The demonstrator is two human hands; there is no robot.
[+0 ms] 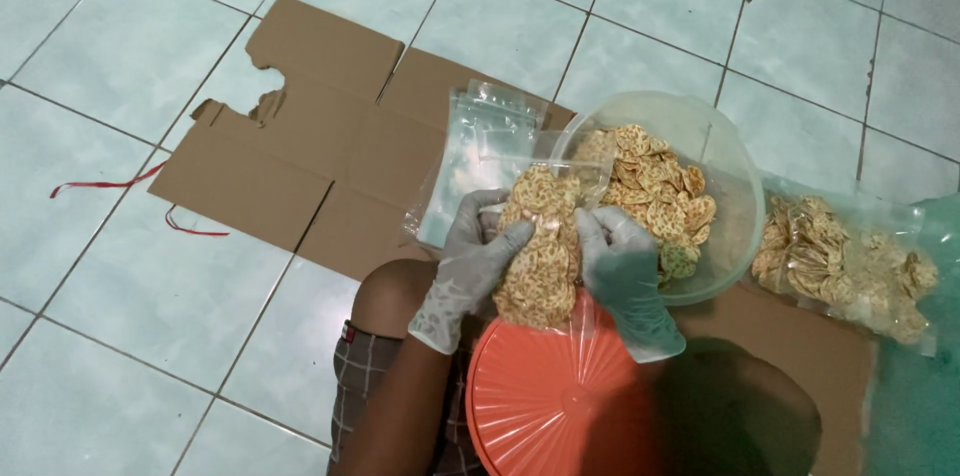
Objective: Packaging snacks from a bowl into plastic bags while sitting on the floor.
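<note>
From my head camera: my gloved left hand [468, 271] and right hand [622, 274] each grip a side of a clear bag [543, 246] stuffed with round yellow crackers, held upright over an orange ribbed lid [545, 401] on my lap. Just behind it stands a clear bowl [725, 161] of the same crackers. A stack of empty clear bags [478, 151] lies on flattened brown cardboard [300, 151] to the left. On the right, a sealed filled bag [845, 261] lies flat on the cardboard. Red ribbon [110, 183] trails over the pale green tiles [120, 336].
</note>
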